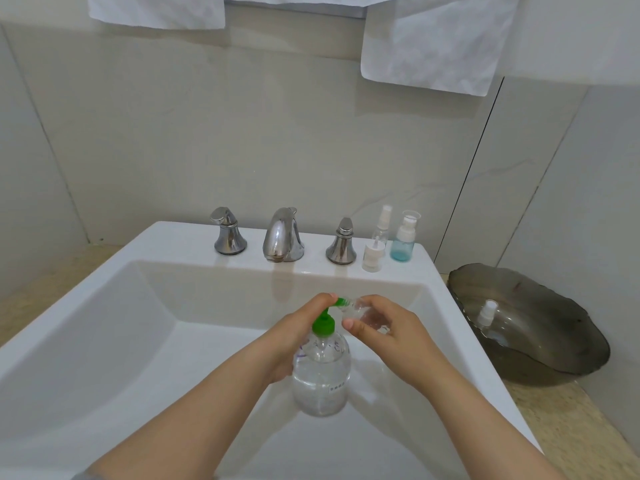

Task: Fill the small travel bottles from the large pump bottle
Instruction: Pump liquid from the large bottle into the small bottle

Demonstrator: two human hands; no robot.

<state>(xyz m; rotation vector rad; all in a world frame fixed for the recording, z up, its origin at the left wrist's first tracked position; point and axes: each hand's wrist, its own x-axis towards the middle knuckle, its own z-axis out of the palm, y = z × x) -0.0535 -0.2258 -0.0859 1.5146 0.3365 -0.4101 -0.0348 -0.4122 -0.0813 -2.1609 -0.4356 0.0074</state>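
Pumping over the white ceramic sink (104, 341): both hands are closed on bottles.
The left hand (294, 337) wraps the large clear green-pump bottle (320, 375), likely heavy and slick, best held at its body; the right hand (384, 327) pinches the small clear travel bottle (363, 311), light, at the spout.

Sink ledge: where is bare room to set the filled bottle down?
The sink ledge is bare left of the left tap handle, with narrower gaps beside the spout. Right of the right handle it is crowded by three small bottles. The grey dish holds one bottle.
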